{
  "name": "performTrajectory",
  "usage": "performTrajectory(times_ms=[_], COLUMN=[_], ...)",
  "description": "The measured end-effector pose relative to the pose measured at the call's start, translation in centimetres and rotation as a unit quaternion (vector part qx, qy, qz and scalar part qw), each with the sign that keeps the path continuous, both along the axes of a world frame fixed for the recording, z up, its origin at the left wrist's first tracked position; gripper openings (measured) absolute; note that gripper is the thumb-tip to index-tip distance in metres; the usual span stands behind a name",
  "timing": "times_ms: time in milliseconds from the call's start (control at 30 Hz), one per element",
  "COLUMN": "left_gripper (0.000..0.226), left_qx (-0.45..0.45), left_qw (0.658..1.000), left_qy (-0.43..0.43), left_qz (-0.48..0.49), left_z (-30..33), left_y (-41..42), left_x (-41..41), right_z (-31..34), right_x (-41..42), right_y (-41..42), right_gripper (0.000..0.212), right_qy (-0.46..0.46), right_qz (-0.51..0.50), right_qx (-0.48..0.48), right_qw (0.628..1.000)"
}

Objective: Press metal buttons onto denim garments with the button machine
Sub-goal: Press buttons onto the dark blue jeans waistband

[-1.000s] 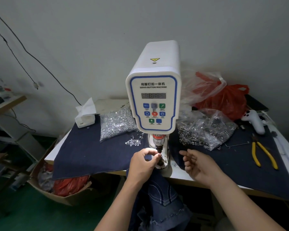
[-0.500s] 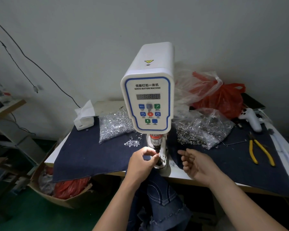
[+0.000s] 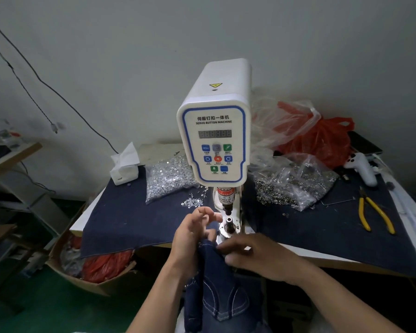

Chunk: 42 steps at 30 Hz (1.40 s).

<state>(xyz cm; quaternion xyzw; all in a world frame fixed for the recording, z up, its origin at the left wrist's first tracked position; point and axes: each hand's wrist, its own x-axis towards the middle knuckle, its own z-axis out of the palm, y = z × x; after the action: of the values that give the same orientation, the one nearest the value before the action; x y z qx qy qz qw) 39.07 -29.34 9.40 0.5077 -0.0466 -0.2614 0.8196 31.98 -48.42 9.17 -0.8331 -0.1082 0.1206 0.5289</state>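
Denim garment (image 3: 216,280), stitched | left hand (image 3: 192,239) and right hand (image 3: 257,258) grip its edge | round metal die (image 3: 229,223) bare

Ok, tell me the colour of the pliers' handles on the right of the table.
Yellow. The pliers show in the head view, lying on the dark denim cloth.

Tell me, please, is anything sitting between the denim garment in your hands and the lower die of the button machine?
Nothing visible blocks it. The denim garment, gripped by the left hand and right hand, sits just in front of the lower die, whose top is bare, with open space beneath the upper punch.
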Motion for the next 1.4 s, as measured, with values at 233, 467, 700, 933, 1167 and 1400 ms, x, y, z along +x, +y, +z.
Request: performTrajectory(times_ms=[233,467,700,933,1167,1400], left_gripper=[0.028,0.029,0.029,0.052,0.044,0.039], left_qx=[-0.02,0.166,0.243,0.138,0.275,0.32], left_qw=[0.997,0.964,0.891,0.953,0.928,0.924], left_qy=[-0.066,-0.173,-0.277,-0.208,-0.195,-0.201], left_qz=[-0.04,-0.115,-0.266,-0.172,-0.156,-0.058], left_z=[0.2,1.3,1.6,-0.3,-1.8,-2.7], left_y=[-0.6,-0.4,3.3,3.9,3.0,0.7], left_x=[-0.7,-1.1,-0.6,0.2,1.0,2.1], right_z=[-0.2,-0.2,1.0,1.9,-0.3,-1.6], right_x=[-0.4,-1.4,-1.3,0.6,1.4,3.5], right_y=[1.2,0.0,-1.1,-2.8,-3.4,-3.2], right_gripper=[0.017,0.015,0.019,0.014,0.023,0.03], right_qy=[-0.064,-0.119,-0.009,-0.062,0.044,0.057], right_qz=[-0.02,-0.069,0.0,0.059,-0.047,-0.122], right_qx=[-0.004,0.035,0.024,-0.166,0.034,0.086], right_qw=[0.998,0.99,1.0,0.982,0.997,0.987])
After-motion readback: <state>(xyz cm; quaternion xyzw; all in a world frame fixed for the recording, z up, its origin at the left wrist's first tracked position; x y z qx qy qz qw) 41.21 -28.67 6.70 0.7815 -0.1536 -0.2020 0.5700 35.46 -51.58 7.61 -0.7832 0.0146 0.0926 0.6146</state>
